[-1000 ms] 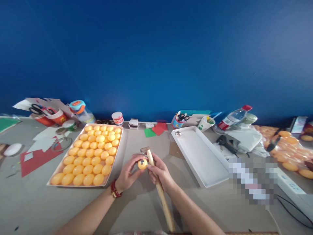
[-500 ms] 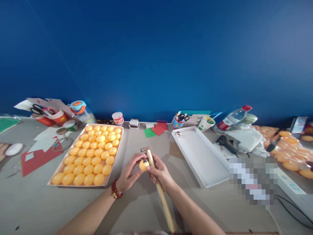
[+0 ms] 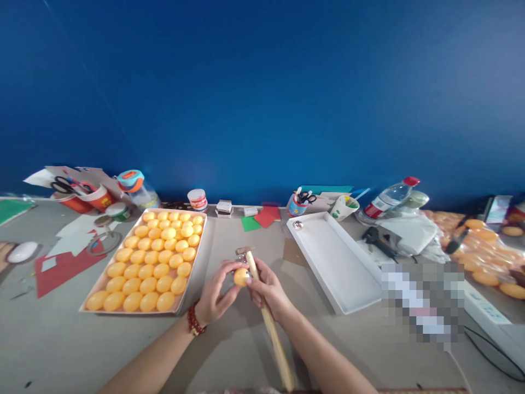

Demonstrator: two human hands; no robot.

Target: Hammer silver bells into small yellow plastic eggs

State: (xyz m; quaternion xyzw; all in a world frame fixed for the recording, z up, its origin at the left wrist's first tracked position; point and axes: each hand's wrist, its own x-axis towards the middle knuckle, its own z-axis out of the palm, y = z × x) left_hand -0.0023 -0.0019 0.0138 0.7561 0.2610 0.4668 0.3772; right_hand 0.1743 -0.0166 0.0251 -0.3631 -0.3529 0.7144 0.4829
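Between my two hands is an orange ping-pong ball [image 3: 240,277], with a dark mark showing at its right side. My left hand [image 3: 217,287], with a red beaded bracelet at the wrist, curls its fingers and thumb around the ball's left side. My right hand [image 3: 268,287] is closed around the wooden handle of a hammer [image 3: 275,342] and rests its thumb against the ball. The hammer's metal head points away from me, just beyond the fingers. Something small and shiny beside the head is partly hidden.
To the left lies a shallow box [image 3: 85,306] full of orange balls. A white tray [image 3: 342,268] on the right holds one small shiny piece [image 3: 298,225]. Cups, bottles and paper line the blue wall [image 3: 262,109]. Another person's hand [image 3: 5,254] shows at the far left.
The ball has turned between my fingers, so its dark mark has moved from the top facing me toward the right side. Both hands and the hammer stay nearly in place.
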